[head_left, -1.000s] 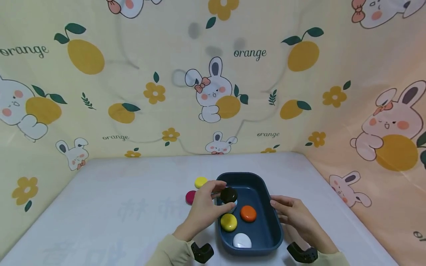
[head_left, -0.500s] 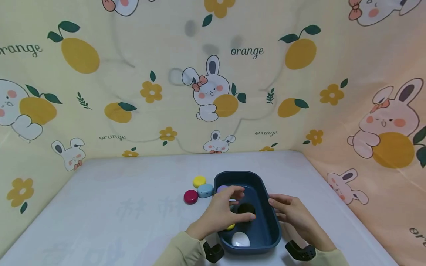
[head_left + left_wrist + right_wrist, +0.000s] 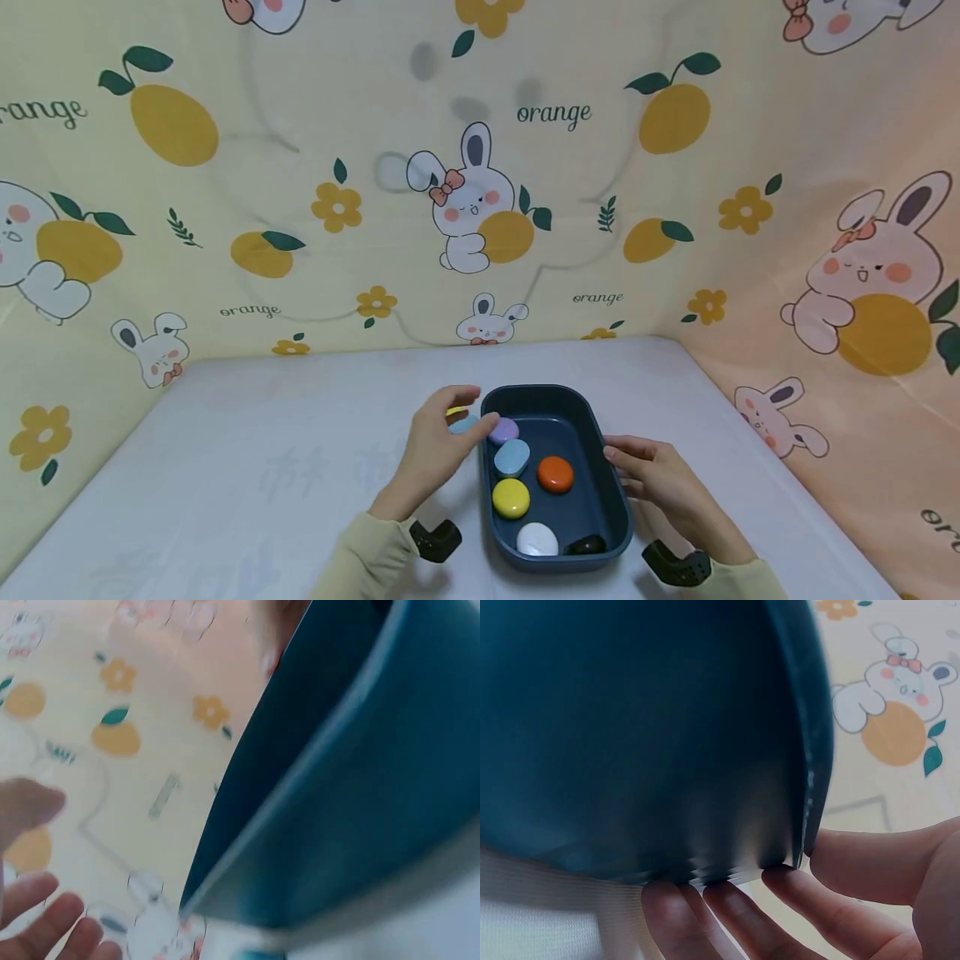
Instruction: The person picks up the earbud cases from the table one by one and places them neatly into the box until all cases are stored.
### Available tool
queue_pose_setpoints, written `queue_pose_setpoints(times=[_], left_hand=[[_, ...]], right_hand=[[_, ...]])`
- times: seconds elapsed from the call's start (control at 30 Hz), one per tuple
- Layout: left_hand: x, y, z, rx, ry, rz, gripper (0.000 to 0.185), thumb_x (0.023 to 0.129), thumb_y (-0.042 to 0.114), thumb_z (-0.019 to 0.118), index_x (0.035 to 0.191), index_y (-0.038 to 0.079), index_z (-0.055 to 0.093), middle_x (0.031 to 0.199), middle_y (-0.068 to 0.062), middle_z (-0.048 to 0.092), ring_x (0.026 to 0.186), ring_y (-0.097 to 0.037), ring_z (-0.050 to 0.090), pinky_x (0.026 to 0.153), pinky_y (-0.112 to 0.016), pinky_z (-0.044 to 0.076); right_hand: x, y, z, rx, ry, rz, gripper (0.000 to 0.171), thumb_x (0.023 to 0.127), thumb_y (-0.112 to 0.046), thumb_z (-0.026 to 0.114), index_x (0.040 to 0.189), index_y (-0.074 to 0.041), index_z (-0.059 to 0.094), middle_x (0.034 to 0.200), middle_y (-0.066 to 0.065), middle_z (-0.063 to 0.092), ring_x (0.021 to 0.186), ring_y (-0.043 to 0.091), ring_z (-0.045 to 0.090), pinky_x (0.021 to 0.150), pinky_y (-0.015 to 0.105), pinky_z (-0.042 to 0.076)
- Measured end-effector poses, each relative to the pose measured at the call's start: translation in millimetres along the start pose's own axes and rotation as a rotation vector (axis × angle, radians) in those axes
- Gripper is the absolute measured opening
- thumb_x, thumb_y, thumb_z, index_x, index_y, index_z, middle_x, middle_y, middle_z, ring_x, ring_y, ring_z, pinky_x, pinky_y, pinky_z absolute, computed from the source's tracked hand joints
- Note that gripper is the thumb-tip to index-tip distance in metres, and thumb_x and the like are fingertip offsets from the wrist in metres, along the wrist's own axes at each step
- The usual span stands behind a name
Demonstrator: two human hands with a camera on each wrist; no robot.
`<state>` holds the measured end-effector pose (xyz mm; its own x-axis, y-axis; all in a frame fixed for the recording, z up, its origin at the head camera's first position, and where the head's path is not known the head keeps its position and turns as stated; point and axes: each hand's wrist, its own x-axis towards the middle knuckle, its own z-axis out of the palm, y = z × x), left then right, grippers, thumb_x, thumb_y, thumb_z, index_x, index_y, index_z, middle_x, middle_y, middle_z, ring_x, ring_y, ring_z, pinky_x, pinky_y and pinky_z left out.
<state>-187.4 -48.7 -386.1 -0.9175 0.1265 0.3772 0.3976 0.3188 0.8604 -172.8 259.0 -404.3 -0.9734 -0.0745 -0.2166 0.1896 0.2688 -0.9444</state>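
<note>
A dark blue tray [image 3: 615,508] sits at the table's near middle. In it lie a purple stone [image 3: 504,431], a light blue stone [image 3: 512,457], an orange stone [image 3: 556,473], a yellow stone [image 3: 511,497], a white stone [image 3: 537,539] and a black stone [image 3: 587,546] in the near right corner. My left hand [image 3: 472,410] hovers just left of the tray with its fingers spread, over another light blue stone [image 3: 461,425] and a yellow stone [image 3: 452,410]; it holds nothing. My right hand [image 3: 618,467] rests with straight fingers [image 3: 780,915] against the tray's [image 3: 630,727] right outer wall.
Printed cloth walls with rabbits and oranges close in the back [image 3: 480,208] and both sides. The white table [image 3: 262,467] stretches to the left and behind the tray. The left wrist view shows the tray's wall [image 3: 360,772] close up.
My left hand carried the black stone over the tray and let it go; it now lies in the near right corner. The hand has moved back left, outside the tray. The right hand stayed.
</note>
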Motion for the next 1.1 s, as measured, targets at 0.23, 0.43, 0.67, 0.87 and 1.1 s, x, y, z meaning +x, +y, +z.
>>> queue_pose_setpoints(times=[0.23,0.43,0.67,0.87,1.1], left_hand=[[-8.8,-24.1,-34.6,0.029,0.086,-0.088,0.052,0.082,0.022,0.082,0.127,0.007,0.060,0.126,-0.011,0.059,0.114,-0.032,0.058,0.088,-0.043,0.055],[-18.6,-43.3,-47.1,0.102,0.073,-0.173,0.059,0.078,0.017,0.085,0.130,0.006,0.059,0.129,-0.009,0.060,0.119,-0.034,0.055,0.096,-0.049,0.049],[-21.0,-65.4,-40.8,0.155,0.047,-0.139,0.061,0.079,0.015,0.084,0.130,-0.001,0.058,0.130,-0.014,0.059,0.118,-0.037,0.055,0.094,-0.047,0.051],[-18.0,-70.6,-33.4,0.127,0.062,-0.142,0.060,0.079,0.011,0.083,0.130,-0.003,0.056,0.130,-0.017,0.058,0.118,-0.038,0.055,0.092,-0.046,0.052],[-17.1,-73.9,-29.0,0.174,0.071,-0.160,0.059,0.078,0.006,0.083,0.129,-0.004,0.055,0.128,-0.019,0.058,0.114,-0.036,0.057,0.091,-0.043,0.053]], right_hand=[[0.7,-0.1,2.0,0.002,0.010,0.004,0.049,0.100,-0.026,0.060,0.137,0.005,0.052,0.124,0.018,0.062,0.100,0.028,0.064,0.084,0.045,0.056],[0.7,-1.0,3.3,-0.004,0.012,0.008,0.049,0.100,-0.027,0.060,0.136,0.005,0.053,0.124,0.018,0.062,0.100,0.029,0.065,0.085,0.045,0.056],[0.6,1.4,2.5,0.018,0.018,0.006,0.049,0.099,-0.027,0.061,0.136,0.005,0.053,0.122,0.018,0.064,0.099,0.029,0.065,0.084,0.045,0.056],[0.3,2.4,2.5,0.027,0.020,0.016,0.049,0.099,-0.028,0.061,0.136,0.004,0.054,0.122,0.018,0.064,0.100,0.030,0.065,0.085,0.046,0.056],[-0.2,2.0,1.4,0.011,0.032,0.006,0.049,0.099,-0.027,0.061,0.135,0.005,0.054,0.122,0.019,0.063,0.099,0.031,0.065,0.084,0.046,0.056]])
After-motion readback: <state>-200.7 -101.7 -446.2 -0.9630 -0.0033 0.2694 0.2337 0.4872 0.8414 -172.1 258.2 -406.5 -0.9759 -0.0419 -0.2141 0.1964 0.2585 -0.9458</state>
